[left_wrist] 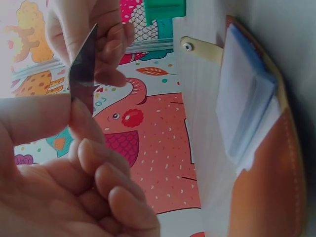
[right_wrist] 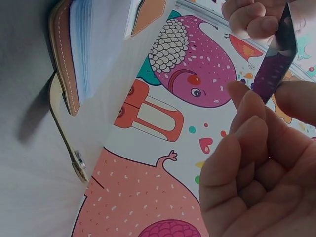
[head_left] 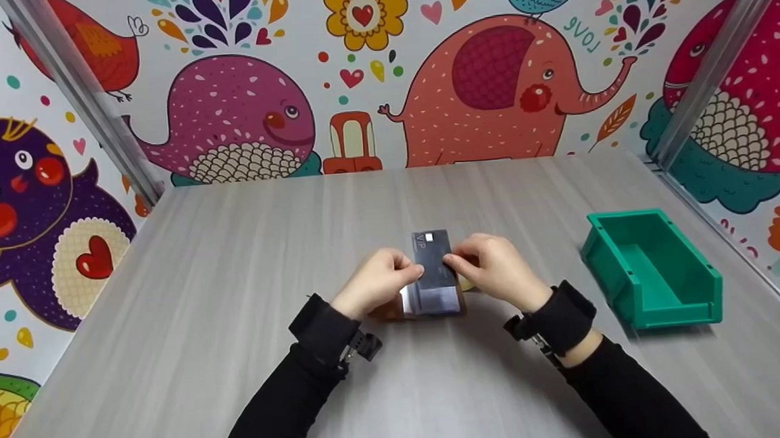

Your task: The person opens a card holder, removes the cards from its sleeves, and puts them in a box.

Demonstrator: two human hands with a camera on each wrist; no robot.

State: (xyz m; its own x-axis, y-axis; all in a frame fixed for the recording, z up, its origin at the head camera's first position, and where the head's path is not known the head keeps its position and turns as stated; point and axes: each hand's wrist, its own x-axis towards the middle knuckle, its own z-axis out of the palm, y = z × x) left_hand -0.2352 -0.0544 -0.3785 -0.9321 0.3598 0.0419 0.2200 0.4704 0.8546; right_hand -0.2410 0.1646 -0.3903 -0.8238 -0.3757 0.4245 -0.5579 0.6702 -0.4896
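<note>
A dark card marked VIP (head_left: 432, 251) is held upright by its two sides, above an open brown card holder (head_left: 389, 310). My left hand (head_left: 381, 278) pinches its left edge between thumb and forefinger; my right hand (head_left: 494, 267) pinches the right edge the same way. In the left wrist view the card (left_wrist: 83, 74) looks slightly bent. Clear plastic sleeves (left_wrist: 244, 94) fan out inside the holder, and a strap with a metal snap (right_wrist: 74, 158) sticks out from its side. The card's lower edge overlaps the sleeves in the head view; whether they touch I cannot tell.
A green plastic bin (head_left: 654, 270) stands on the right of the grey wood-grain table (head_left: 230, 256). Printed panels with cartoon animals (head_left: 484, 98) rise behind the table and at both sides, joined by metal corner posts (head_left: 712, 57).
</note>
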